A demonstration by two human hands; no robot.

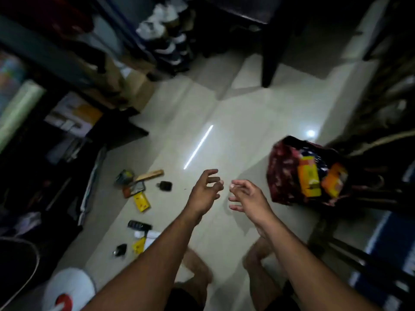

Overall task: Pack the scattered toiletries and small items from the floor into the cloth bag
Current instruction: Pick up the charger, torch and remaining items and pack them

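A dark red patterned cloth bag [283, 176] stands on the tiled floor at the right, with yellow and orange packets [309, 179] showing in its mouth. My left hand [205, 191] and my right hand [246, 195] hover side by side over the floor, left of the bag, fingers spread, holding nothing. Scattered items lie further left: a yellow box [141, 202], a small black item [165, 185], a tan flat box [150, 175], a black rectangular item [139, 225], a white tube [147, 234] and another small black item [120, 250].
Dark shelving with boxes [74, 115] lines the left side. A shoe rack [168, 39] stands at the back, a dark furniture leg [270, 63] at the top middle. Dark chair legs [350, 250] stand to the right. A white round object [69, 288] sits at the bottom left.
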